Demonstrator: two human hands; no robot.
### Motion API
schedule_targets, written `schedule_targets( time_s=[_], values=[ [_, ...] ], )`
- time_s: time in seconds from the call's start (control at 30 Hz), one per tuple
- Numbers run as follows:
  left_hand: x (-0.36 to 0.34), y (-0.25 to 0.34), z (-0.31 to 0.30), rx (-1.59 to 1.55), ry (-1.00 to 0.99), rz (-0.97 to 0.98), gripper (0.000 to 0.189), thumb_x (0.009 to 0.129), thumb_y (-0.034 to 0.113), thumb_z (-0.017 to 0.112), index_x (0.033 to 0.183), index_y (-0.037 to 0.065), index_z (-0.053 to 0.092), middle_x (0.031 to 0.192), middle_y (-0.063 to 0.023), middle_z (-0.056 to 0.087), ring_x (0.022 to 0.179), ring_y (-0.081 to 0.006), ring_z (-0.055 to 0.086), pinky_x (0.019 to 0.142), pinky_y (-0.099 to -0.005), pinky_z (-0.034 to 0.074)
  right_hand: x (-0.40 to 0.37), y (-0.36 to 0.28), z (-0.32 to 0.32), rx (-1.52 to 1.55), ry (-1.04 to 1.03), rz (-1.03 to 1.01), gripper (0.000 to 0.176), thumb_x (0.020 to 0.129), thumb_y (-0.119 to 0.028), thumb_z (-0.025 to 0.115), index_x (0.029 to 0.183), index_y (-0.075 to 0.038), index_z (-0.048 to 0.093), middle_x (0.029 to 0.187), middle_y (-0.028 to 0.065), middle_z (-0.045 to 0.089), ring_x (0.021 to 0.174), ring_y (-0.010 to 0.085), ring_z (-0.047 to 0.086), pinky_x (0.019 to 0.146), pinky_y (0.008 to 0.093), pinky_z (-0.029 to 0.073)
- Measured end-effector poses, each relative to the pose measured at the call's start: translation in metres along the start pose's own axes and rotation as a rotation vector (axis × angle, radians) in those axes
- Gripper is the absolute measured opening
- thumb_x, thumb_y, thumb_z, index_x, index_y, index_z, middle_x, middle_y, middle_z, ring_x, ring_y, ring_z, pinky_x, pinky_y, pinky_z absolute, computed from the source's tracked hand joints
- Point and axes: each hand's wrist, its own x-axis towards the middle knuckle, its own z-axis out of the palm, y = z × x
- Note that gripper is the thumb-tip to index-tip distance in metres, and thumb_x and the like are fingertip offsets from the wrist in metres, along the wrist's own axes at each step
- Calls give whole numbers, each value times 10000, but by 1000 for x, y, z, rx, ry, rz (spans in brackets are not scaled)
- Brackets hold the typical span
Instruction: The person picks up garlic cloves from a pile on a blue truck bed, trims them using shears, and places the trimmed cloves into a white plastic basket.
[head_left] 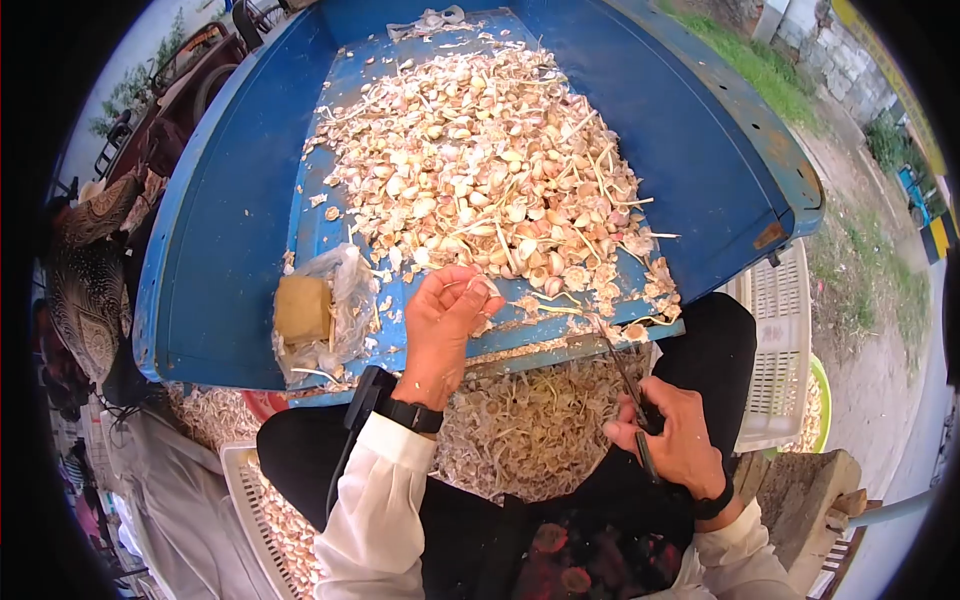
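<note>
My left hand (447, 315) is raised over the near edge of the blue cart bed, its fingers pinched on a pale garlic clove (490, 287). Beyond it spreads a big heap of garlic cloves (470, 165), mixed with dry stalks and papery skins. Over my right thigh, my right hand (678, 435) grips a pair of dark scissors (622, 370); their blades point up and away toward the cart's front lip. Whether the blades are parted is hard to see. Between my knees lies a mass of garlic skins (540, 425).
The blue cart bed (240, 200) has raised walls at both sides. A clear plastic bag (350, 285) with a tan block (302, 309) lies at its near left corner. White crates (240, 480) with cloves flank my legs. Another person's patterned sleeve (90, 290) shows at left.
</note>
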Motion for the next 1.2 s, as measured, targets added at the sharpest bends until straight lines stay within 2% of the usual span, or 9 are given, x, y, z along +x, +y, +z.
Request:
schedule_targets(
  time_s=[0.07, 0.17, 0.43, 0.63, 0.7, 0.8, 0.93, 1.03, 1.2],
  values=[
    [-23, 0, 1, -487, -30, -71, 172, 909, 76, 660, 1051, -19, 633, 982, -73, 676, 857, -163, 669, 713, -277, 554, 17, -12, 8, -173, -3, -84, 405, 717, -325, 828, 732, -25, 556, 619, 52, 567, 577, 229, 591, 537, 332, 463],
    [-54, -11, 4, -537, 31, -85, 234, 898, 70, 671, 1113, -11, 628, 987, -80, 682, 847, -155, 665, 750, -273, 557, 32, -14, 36, -455, 32, -209, 522, 698, -510, 784, 726, -51, 538, 633, 83, 567, 629, 293, 599, 545, 406, 464],
    [-82, -34, 6, -466, 168, 53, 197, 883, -4, 660, 1079, -18, 640, 971, -79, 686, 836, -138, 658, 774, -278, 567, 33, -7, 61, -611, 38, -238, 506, 700, -475, 798, 674, -68, 500, 562, 80, 542, 528, 297, 579, 486, 389, 439],
    [-82, -37, -4, -468, 102, 78, 203, 873, 2, 676, 1072, -21, 643, 962, -92, 687, 827, -148, 658, 769, -285, 569, 35, -5, 57, -341, -157, -236, 467, 787, -429, 760, 701, -6, 584, 481, 106, 550, 420, 251, 547, 443, 341, 428],
    [-82, -43, -1, -572, 66, 79, 216, 878, 4, 671, 1088, -31, 630, 980, -102, 680, 851, -155, 659, 774, -281, 569, 33, -8, 54, 168, -468, 164, 444, 810, -399, 764, 699, -9, 582, 496, 30, 538, 426, 121, 489, 429, 277, 376],
    [-83, -39, 2, -760, 31, 13, 196, 896, 20, 648, 1083, -23, 609, 999, -117, 667, 848, -158, 654, 758, -259, 558, 33, -21, 52, 465, -320, 303, 392, 841, -357, 749, 718, -23, 588, 539, -16, 539, 468, 47, 446, 429, 233, 345],
    [-80, -41, -3, -968, -55, -190, 139, 930, 67, 592, 1056, 36, 544, 891, -86, 619, 716, -121, 602, 550, -194, 481, 88, 10, 42, 20, 159, -107, 203, 783, -135, 726, 875, -16, 590, 724, 80, 642, 634, 170, 602, 564, 313, 461],
    [-80, -45, -4, -869, -172, -259, 131, 922, 51, 556, 1037, 79, 498, 795, -50, 548, 635, -97, 534, 406, -187, 348, 131, 26, 45, -558, 183, -479, 173, 745, -52, 671, 885, -22, 573, 728, 122, 613, 756, 289, 610, 662, 401, 483],
    [-76, -41, -1, -866, -196, -325, 156, 900, 8, 525, 1023, 98, 488, 779, -42, 520, 610, -105, 516, 366, -193, 305, 164, 34, 57, -716, 57, -613, 126, 743, -70, 661, 837, -51, 579, 722, 112, 600, 775, 335, 590, 664, 443, 470]
  ],
)
